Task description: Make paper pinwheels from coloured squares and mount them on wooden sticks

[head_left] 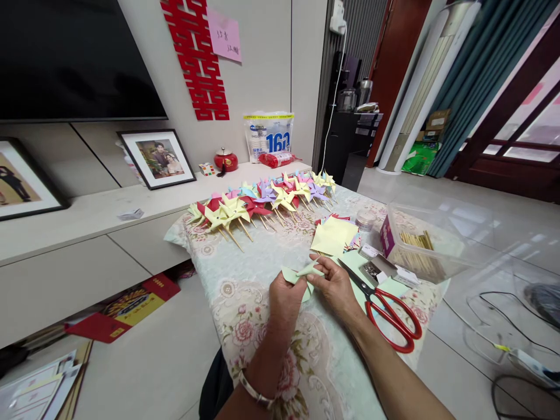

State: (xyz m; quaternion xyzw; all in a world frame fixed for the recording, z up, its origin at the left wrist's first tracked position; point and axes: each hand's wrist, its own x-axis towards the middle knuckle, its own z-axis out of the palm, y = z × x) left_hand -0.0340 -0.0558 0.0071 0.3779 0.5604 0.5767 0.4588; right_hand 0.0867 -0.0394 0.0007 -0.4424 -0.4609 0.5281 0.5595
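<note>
Both of my hands pinch one pale green paper piece (301,273) just above the flowered tablecloth (258,256). My left hand (285,298) grips its left side with closed fingers. My right hand (335,284) holds a folded corner of it between thumb and fingers. Red-handled scissors (387,308) lie right beside my right hand. A stack of yellow paper squares (333,235) lies just beyond my hands. A row of several finished paper pinwheels (262,201) on sticks lies along the far edge of the table.
A clear plastic box (426,242) with wooden sticks stands at the right, next to a small round jar (365,220). A low cabinet (87,233) with framed pictures and a red pot (225,160) runs along the left. Cables (503,326) lie on the floor at right.
</note>
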